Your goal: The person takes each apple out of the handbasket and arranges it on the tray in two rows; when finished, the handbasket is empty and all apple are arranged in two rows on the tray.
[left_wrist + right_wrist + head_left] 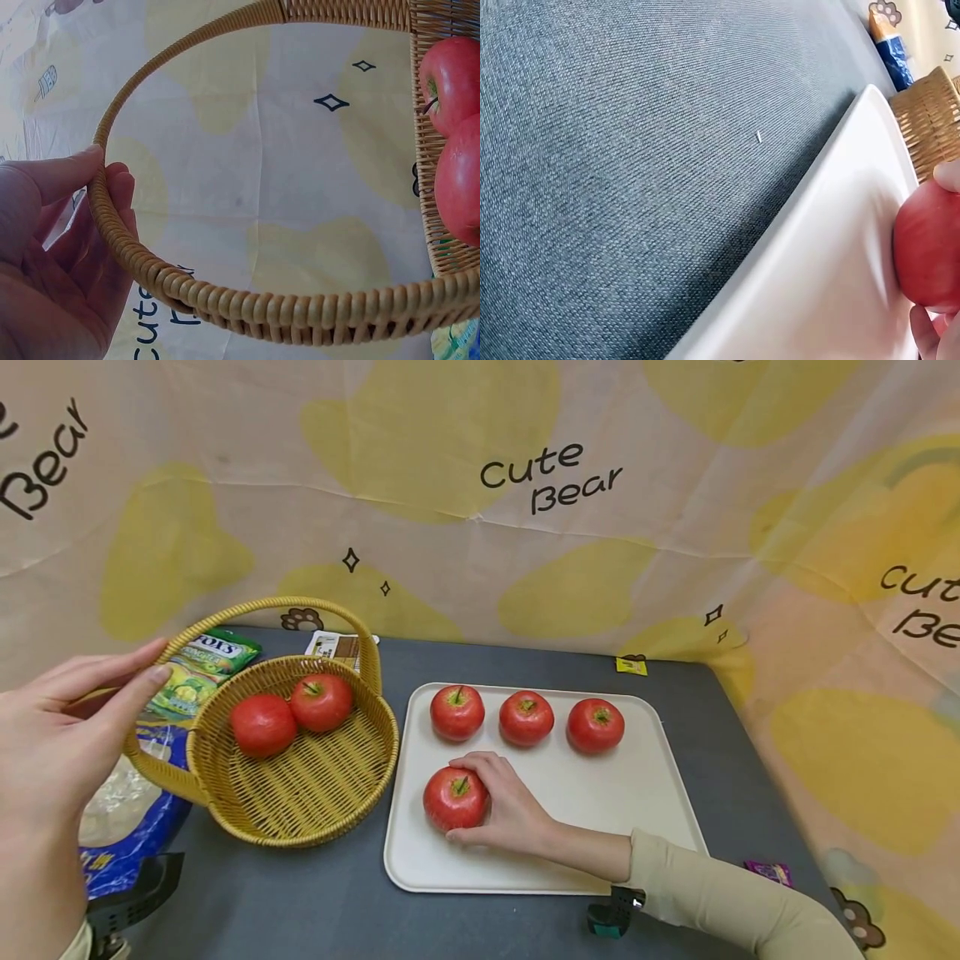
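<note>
The left hand (56, 752) is pinching one basket (300, 806) by its handle (285, 602); two apples (264, 727) (rightward) are lying inside; the right hand (513, 810) is gripping one apple (452, 799); three apples (527, 720) are sitting beyond on one tray (600, 793).

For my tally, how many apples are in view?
6. In the basket, a left apple and right apple; at the tray, a back-left apple, back-middle apple, back-right apple, near apple gripped by the right hand. None looks hidden.
</note>
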`<state>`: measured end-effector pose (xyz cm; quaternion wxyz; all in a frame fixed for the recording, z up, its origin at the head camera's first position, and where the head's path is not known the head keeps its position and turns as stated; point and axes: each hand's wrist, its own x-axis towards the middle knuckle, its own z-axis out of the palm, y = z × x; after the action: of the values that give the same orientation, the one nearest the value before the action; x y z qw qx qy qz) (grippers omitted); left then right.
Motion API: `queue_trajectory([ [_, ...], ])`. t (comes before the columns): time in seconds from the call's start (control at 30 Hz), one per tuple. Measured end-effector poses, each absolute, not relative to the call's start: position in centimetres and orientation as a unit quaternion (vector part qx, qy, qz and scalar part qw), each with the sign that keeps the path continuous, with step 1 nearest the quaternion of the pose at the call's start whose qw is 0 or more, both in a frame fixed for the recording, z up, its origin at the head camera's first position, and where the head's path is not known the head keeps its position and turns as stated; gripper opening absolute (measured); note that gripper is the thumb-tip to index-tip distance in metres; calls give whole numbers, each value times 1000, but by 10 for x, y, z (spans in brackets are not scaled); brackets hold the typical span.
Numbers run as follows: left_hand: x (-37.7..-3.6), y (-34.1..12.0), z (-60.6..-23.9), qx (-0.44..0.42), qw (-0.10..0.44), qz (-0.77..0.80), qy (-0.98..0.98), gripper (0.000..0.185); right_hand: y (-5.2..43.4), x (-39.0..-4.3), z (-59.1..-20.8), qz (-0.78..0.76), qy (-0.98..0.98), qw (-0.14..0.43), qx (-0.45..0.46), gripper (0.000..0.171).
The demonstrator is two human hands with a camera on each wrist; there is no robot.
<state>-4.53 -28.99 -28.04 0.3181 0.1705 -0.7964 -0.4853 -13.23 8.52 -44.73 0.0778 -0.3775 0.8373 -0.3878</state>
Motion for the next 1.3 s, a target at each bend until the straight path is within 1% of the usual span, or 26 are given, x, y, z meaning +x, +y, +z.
queue_trajectory([
  [0.2,-45,-289,-280,169,331,-490,-789,32,85,-133,-449,-398,831,78,-381,79],
  [0.33,-45,-289,-280,158,338,-496,-784,31,86,-135,-447,-422,826,80,-367,71],
  [0.6,-43,-290,-280,149,343,-489,-788,31,83,-147,-434,-444,815,80,-365,44],
  [0.7,-44,-291,-281,131,357,-478,-792,30,79,-154,-428,-452,805,72,-378,31],
  [0.77,-45,-291,-282,118,365,-474,-792,30,74,-154,-413,-463,795,70,-385,22],
  [0.83,-46,-292,-282,107,373,-471,-792,30,68,-158,-408,-471,787,72,-391,16],
  [0.93,-45,-292,-283,102,376,-470,-792,29,54,-163,-398,-481,779,90,-392,15],
  [1.0,-45,-293,-283,97,379,-466,-794,29,43,-171,-402,-479,777,94,-397,15],
  [1.13,-46,-292,-283,88,383,-457,-798,28,18,-175,-393,-484,765,109,-411,16],
  [1.3,-47,-294,-283,76,383,-466,-794,28,-14,-181,-384,-464,760,126,-437,23],
])
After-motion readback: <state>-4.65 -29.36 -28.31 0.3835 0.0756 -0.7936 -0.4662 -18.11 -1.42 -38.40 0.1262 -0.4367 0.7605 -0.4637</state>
